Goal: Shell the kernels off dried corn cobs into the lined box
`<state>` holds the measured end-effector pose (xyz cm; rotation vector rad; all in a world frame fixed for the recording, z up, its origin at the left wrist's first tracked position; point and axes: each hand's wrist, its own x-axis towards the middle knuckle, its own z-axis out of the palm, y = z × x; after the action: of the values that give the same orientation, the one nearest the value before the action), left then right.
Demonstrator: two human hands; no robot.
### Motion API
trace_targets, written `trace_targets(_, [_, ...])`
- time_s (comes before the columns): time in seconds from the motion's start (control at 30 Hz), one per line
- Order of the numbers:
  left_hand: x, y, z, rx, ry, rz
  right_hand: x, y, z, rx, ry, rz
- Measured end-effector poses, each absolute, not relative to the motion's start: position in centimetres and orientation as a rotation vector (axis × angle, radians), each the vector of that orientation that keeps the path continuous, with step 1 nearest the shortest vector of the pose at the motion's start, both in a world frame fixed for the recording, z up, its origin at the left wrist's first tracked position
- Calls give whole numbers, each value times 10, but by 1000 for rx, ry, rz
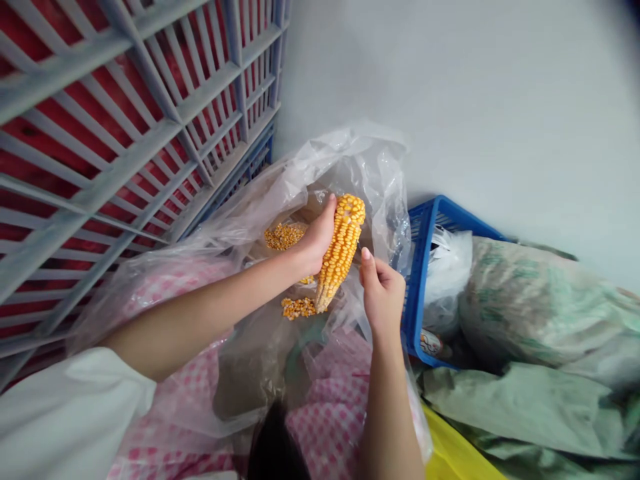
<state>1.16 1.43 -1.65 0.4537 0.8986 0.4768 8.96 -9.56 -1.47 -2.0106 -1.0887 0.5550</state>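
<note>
While left grip (317, 237) clamps corn cob (341, 253), right grip (383, 293) sits curled shut just beside it.

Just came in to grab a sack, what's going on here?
A person's left hand grips a corn cob inside an open clear plastic bag, with loose yellow kernels lying in the bag below it. Their right hand is curled beside the cob. A blue plastic crate and green sacks sit to the right, and stacked grey crates stand to the left.
</note>
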Motion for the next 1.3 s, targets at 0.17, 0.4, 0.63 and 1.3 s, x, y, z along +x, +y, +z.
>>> trace_targets(0.17, [12, 12, -17, 587, 894, 529, 90, -98, -13, -2037, -1125, 511])
trace_targets(0.4, [11, 12, -20, 715, 920, 570, 90, -100, -13, -2014, -1094, 522])
trace_targets(0.63, [10, 10, -18, 1008, 933, 688, 100, -103, -9, -2046, -1207, 597])
trace_targets(1.3, [11, 12, -32, 1319, 1063, 397, 100, -111, -15, -2357, -1845, -179])
